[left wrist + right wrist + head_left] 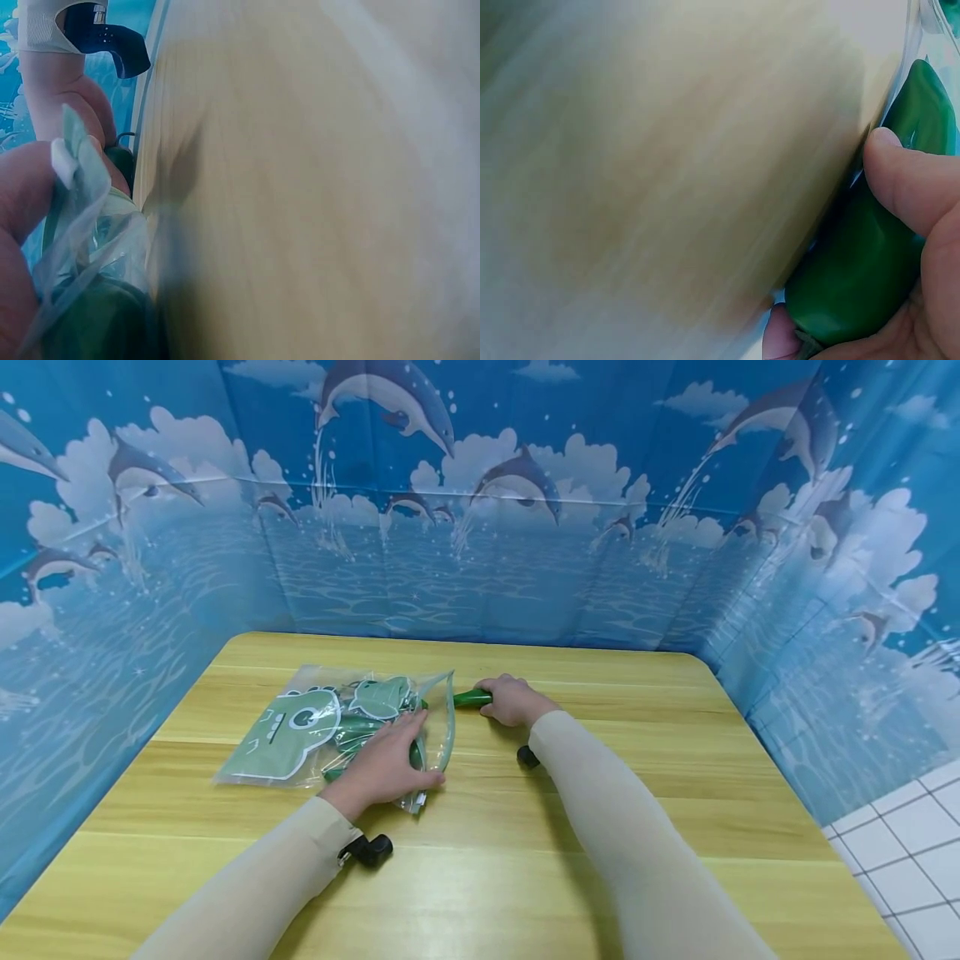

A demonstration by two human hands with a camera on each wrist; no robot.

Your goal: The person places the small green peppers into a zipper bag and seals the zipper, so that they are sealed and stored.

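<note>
A clear plastic zip bag with a green cartoon creature printed on it lies flat on the left half of the table. Several green peppers show through its plastic. My left hand rests over the bag near its mouth, fingers stretched across it and thumb out by the rim. Just right of that mouth, my right hand grips a long green chili pepper. Its pointed tip faces the bag, and its stem end sits back in the palm.
The wooden table has a blue curtain with dolphins along its back and sides. White floor tiles show at the lower right. A black wrist camera hangs under the left cuff, another camera under the right.
</note>
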